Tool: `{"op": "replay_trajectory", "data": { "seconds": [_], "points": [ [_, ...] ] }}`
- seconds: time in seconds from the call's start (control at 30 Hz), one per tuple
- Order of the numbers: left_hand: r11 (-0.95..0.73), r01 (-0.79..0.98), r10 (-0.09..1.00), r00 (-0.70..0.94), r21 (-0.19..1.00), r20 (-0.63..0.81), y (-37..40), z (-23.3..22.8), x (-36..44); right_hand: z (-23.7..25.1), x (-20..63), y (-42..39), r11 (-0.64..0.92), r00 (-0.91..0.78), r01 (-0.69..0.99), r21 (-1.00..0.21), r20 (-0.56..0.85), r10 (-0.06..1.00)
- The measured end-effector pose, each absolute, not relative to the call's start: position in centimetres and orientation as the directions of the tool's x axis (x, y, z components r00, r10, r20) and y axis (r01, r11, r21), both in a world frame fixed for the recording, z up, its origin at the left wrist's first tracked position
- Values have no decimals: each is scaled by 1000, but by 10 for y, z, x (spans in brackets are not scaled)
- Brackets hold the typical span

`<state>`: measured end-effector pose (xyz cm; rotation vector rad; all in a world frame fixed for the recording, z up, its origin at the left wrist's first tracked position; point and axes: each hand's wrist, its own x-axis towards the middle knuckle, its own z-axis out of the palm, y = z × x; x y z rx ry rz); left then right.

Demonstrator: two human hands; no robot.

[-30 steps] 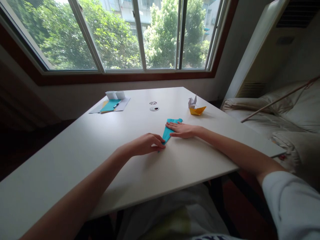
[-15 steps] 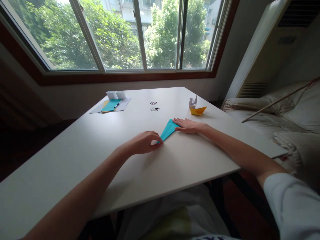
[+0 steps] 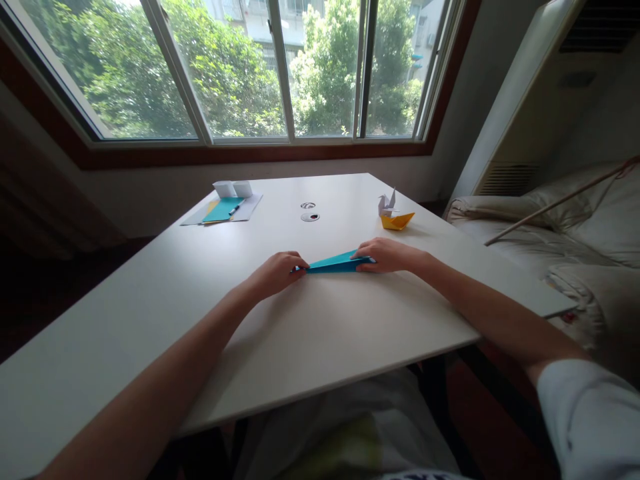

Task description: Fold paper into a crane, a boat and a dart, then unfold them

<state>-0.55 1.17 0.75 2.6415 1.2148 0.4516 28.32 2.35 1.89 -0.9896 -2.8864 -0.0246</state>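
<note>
1. Closest, on the near side of the blue folded paper and well to its right, is a white sleeve on the right arm.
2. The white table spreads beneath the blue folded paper and out on every side of it.
3. At the narrow left end of the blue folded paper, the left hand pinches it between thumb and fingers.
4. The blue folded paper itself is stretched between the two hands at the table surface; whether its lower edge touches is hard to tell.
5. At its wider right end, the right hand grips it, thumb on the near side and fingers over the top.
6. Beyond it to the right sits a yellow paper boat, with a white paper crane just behind.
7. Beyond it, slightly left, is a round disc on the table.
8. Farther beyond it to the left lie a blue sheet and a pen, with two small white paper shapes behind.
9. Farthest beyond it, trees show through a window.
</note>
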Motion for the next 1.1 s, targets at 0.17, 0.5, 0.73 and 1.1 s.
{"op": "replay_trajectory", "data": {
  "seconds": [0.17,0.5,0.73,1.1],
  "points": [
    [-634,734,773,615,244,155,12,14,-13,23,287,23,760,-756,647,-64,72,650],
    [-536,840,839,541,87,-60,21,18,-42,22,289,24,755,-753,648,-98,65,654],
    [-580,807,797,590,112,-128,9,20,-27,19,291,29,725,-735,676,129,67,674],
    [-773,476,576,804,419,148,-19,21,19,-1,295,47,723,-729,680,121,224,647]
  ]
}}
